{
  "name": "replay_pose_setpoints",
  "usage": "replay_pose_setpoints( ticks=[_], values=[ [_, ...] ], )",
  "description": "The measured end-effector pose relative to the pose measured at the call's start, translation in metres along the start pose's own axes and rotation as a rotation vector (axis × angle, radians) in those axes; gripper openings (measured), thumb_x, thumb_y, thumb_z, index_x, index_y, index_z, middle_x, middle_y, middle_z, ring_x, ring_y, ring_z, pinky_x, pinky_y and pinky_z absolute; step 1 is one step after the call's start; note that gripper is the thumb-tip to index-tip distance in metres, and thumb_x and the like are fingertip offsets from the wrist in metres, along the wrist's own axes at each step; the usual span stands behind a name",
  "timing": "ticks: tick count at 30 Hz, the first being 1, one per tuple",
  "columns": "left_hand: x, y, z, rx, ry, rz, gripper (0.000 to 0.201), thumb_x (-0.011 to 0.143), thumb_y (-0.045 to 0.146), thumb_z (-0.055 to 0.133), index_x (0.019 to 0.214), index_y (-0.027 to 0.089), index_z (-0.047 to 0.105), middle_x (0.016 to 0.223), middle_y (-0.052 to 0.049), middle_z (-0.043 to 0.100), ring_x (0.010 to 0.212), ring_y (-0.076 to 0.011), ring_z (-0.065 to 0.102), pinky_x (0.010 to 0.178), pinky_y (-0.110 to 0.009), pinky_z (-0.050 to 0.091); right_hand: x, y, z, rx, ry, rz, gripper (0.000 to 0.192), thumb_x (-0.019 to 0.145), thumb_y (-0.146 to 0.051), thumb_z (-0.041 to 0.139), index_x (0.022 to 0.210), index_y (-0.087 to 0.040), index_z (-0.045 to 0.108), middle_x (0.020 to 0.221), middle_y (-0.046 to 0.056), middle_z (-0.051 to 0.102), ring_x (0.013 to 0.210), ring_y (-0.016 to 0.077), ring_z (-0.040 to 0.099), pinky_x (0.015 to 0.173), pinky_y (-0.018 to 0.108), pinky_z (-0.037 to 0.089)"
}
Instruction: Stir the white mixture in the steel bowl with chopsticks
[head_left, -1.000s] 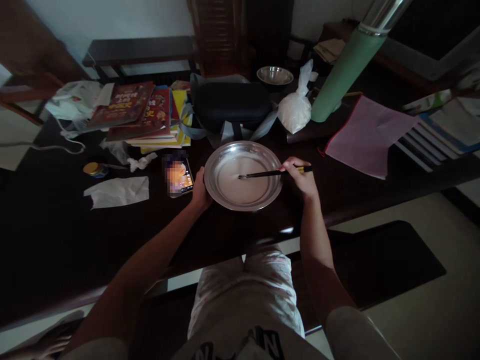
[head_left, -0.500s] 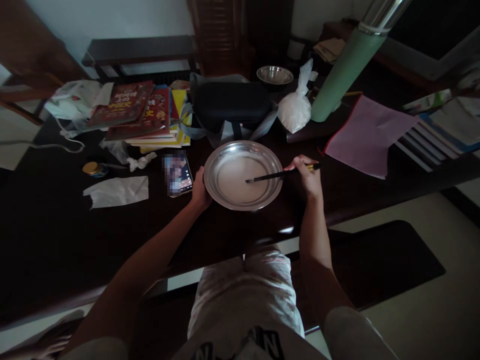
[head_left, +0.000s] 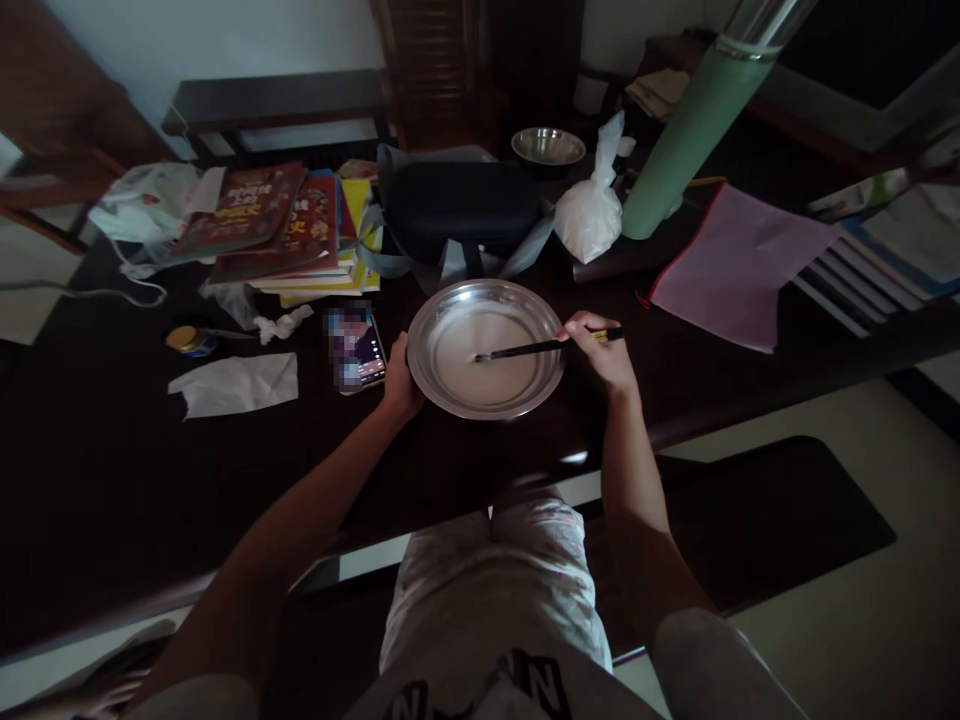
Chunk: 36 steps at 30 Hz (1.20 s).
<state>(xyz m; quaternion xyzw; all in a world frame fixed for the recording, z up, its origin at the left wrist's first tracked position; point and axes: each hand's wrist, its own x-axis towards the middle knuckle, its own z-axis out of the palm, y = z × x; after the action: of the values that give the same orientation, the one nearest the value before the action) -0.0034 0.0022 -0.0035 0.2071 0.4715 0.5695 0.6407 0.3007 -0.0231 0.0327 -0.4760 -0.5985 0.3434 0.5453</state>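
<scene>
I see the right hand (head_left: pixel 604 358) at the right rim of the steel plate (head_left: pixel 450 395), its fingers (head_left: pixel 577 325) pinched around the back end of a pair of dark chopsticks (head_left: pixel 525 349). The chopsticks lie nearly level, long axis running from right to left, and their tips sit in the pale whitish liquid (head_left: pixel 487 375) near the middle of the plate. So the working end lies left of the right hand, out over the plate's centre, and this hand is the one that carries the tool.

My left hand (head_left: pixel 400 378) is on the opposite side, fingers curled against the left rim, thumb on the edge, steadying it. The plate rests flat on the dark surface (head_left: pixel 112 470), close to the near edge, straight in front of my lap.

Just left of the plate, touching distance from the left hand, lies a phone (head_left: pixel 355 347) with its screen lit. Farther left I make out a crumpled tissue (head_left: pixel 234 383) and a small yellow-lidded jar (head_left: pixel 190 340). Behind the plate are a stack of books (head_left: pixel 289 232), a dark zip case (head_left: pixel 461 205), a knotted white plastic bag (head_left: pixel 589 218), a small steel bowl (head_left: pixel 548 147) and a green flask (head_left: pixel 686 140). A pink folder (head_left: pixel 739 265) lies to the right. The room is dim, with a pale floor beneath.
</scene>
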Motion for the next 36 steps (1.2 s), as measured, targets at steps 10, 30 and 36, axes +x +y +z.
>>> replay_pose_setpoints(
  ticks=[10, 30, 36],
  values=[
    [0.0022, -0.0024, -0.0035, 0.003, 0.008, 0.015, 0.035, 0.087, 0.056, 0.068, 0.082, 0.021, 0.07, 0.086, -0.007, 0.08, 0.114, -0.0323, 0.074, 0.102, -0.043, 0.06, -0.0003, 0.0001, -0.003, -0.029, 0.003, 0.001, 0.047, 0.084, -0.072, 0.075, 0.068, -0.027, 0.078, 0.07, 0.0, 0.077, 0.071, 0.0193, 0.072, 0.07, 0.034, 0.055],
    [0.0031, -0.0031, -0.004, -0.012, -0.042, 0.017, 0.037, 0.085, 0.06, 0.072, 0.084, 0.024, 0.073, 0.085, -0.004, 0.081, 0.109, -0.032, 0.075, 0.098, -0.042, 0.061, -0.0003, -0.0029, -0.0017, -0.045, -0.021, -0.001, 0.051, 0.085, -0.074, 0.072, 0.069, -0.027, 0.078, 0.069, 0.0, 0.075, 0.071, 0.0192, 0.071, 0.071, 0.034, 0.055],
    [0.0007, -0.0018, -0.0018, 0.001, -0.026, 0.029, 0.038, 0.083, 0.061, 0.073, 0.083, 0.022, 0.071, 0.089, -0.005, 0.081, 0.112, -0.0312, 0.074, 0.1, -0.041, 0.06, -0.0008, -0.0039, -0.0025, -0.032, 0.113, 0.015, 0.051, 0.087, -0.072, 0.071, 0.065, -0.027, 0.076, 0.067, 0.0, 0.074, 0.068, 0.0174, 0.069, 0.072, 0.034, 0.055]
  ],
)
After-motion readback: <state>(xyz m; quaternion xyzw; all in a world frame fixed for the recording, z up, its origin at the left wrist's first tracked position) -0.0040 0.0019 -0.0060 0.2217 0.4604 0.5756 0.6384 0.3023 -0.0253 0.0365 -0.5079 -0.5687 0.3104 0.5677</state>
